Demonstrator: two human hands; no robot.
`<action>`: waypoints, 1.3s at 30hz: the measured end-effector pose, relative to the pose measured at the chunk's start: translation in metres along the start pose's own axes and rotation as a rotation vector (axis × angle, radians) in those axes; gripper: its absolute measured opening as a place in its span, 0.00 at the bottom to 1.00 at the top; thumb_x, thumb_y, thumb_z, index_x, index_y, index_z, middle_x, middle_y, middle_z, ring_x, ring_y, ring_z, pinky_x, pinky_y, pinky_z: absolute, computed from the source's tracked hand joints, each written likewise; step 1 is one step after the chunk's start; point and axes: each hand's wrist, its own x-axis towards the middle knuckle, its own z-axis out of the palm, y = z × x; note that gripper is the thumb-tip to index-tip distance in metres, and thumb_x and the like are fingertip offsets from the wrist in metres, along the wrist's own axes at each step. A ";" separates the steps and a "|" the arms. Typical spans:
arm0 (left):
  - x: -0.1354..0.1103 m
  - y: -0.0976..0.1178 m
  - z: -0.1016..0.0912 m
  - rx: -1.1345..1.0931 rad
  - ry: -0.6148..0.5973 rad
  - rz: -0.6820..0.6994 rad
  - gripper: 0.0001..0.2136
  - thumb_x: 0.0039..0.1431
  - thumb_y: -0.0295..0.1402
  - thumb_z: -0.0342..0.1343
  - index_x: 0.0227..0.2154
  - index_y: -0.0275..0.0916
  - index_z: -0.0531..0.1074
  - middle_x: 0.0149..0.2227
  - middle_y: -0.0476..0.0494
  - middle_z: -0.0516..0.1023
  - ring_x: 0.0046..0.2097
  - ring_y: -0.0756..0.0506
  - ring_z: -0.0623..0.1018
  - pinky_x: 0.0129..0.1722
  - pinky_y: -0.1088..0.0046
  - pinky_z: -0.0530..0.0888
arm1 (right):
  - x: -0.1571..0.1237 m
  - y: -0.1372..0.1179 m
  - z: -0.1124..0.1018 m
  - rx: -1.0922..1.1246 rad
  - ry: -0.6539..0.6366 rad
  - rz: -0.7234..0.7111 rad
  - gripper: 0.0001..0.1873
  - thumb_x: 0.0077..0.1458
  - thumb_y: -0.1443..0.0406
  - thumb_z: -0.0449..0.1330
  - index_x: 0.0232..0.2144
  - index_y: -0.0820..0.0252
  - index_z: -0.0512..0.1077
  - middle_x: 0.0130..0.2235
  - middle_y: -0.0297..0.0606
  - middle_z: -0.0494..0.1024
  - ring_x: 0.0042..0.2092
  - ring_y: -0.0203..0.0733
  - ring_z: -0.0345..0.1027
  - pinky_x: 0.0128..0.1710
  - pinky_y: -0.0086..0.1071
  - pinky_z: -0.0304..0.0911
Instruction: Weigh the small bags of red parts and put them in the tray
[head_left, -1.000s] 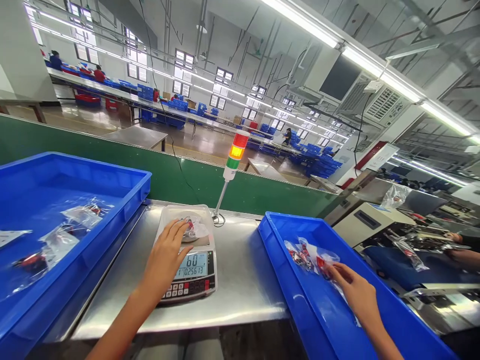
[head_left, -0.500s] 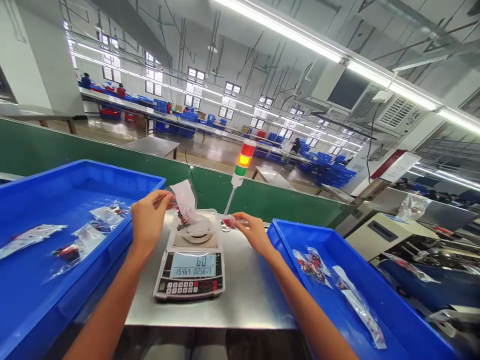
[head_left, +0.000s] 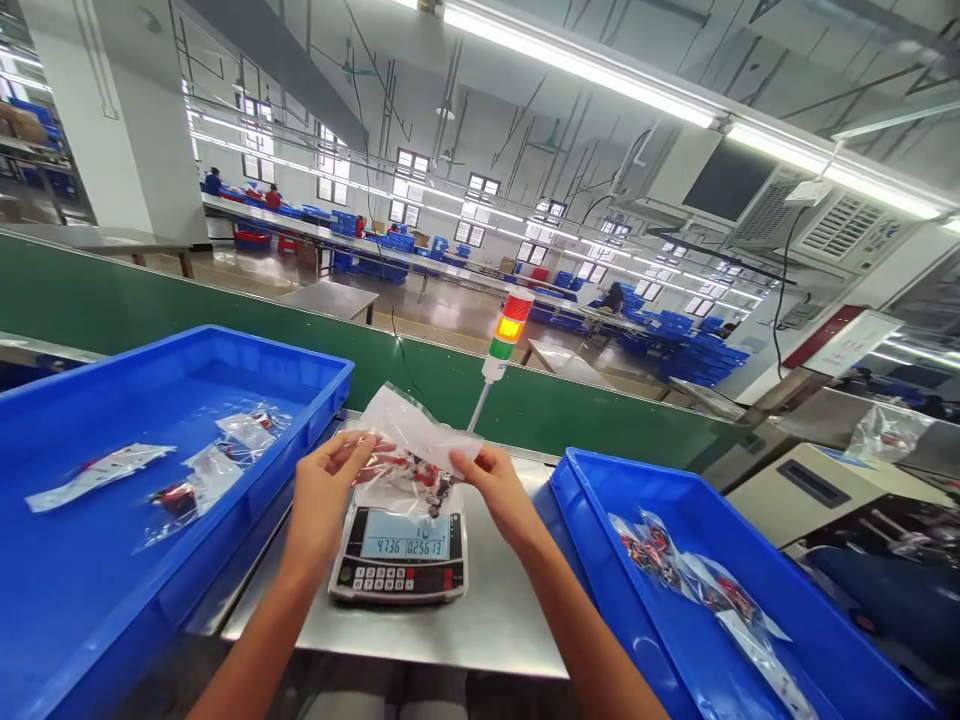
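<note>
Between my two hands a clear plastic bag (head_left: 412,455) is stretched above the scale, with red and dark small parts and a white paper inside. My left hand (head_left: 330,485) pinches its left side, and my right hand (head_left: 499,490) grips the right edge with thumb and fingers. Under the bag stands the digital scale (head_left: 400,580), its pan largely hidden; the lit display is partly covered at the top and reads 4736 and 0.25613 below.
At left a blue tray (head_left: 82,620) holds several bagged parts (head_left: 214,470). Another blue tray (head_left: 600,600) at right holds more bags (head_left: 652,550). Behind the scale rises a signal light (head_left: 510,330), its amber section lit. A beige machine (head_left: 802,475) stands far right.
The bag has come up off the scale pan and now spreads between both hands. The display's lower left figure went from 15464 to 4736. Another bag now lies in the right tray.
</note>
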 end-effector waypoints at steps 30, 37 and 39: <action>-0.031 -0.021 0.009 0.092 -0.180 -0.022 0.23 0.47 0.54 0.68 0.32 0.36 0.77 0.33 0.41 0.81 0.35 0.44 0.79 0.37 0.74 0.76 | -0.039 -0.018 -0.027 -0.004 0.235 0.086 0.22 0.45 0.46 0.72 0.32 0.58 0.84 0.32 0.40 0.82 0.35 0.48 0.76 0.32 0.36 0.75; -0.041 -0.019 0.011 -0.059 -0.292 -0.218 0.43 0.39 0.60 0.71 0.53 0.37 0.69 0.41 0.36 0.81 0.37 0.38 0.82 0.38 0.63 0.81 | -0.043 -0.014 -0.025 0.018 0.275 0.066 0.21 0.48 0.47 0.71 0.34 0.57 0.84 0.35 0.40 0.83 0.37 0.49 0.77 0.38 0.38 0.75; -0.051 -0.022 0.016 -0.114 -0.366 -0.283 0.47 0.39 0.57 0.73 0.59 0.38 0.65 0.46 0.33 0.80 0.40 0.35 0.83 0.39 0.61 0.82 | -0.044 -0.013 -0.023 0.031 0.298 0.054 0.21 0.49 0.48 0.71 0.34 0.57 0.83 0.35 0.40 0.83 0.38 0.49 0.77 0.40 0.39 0.75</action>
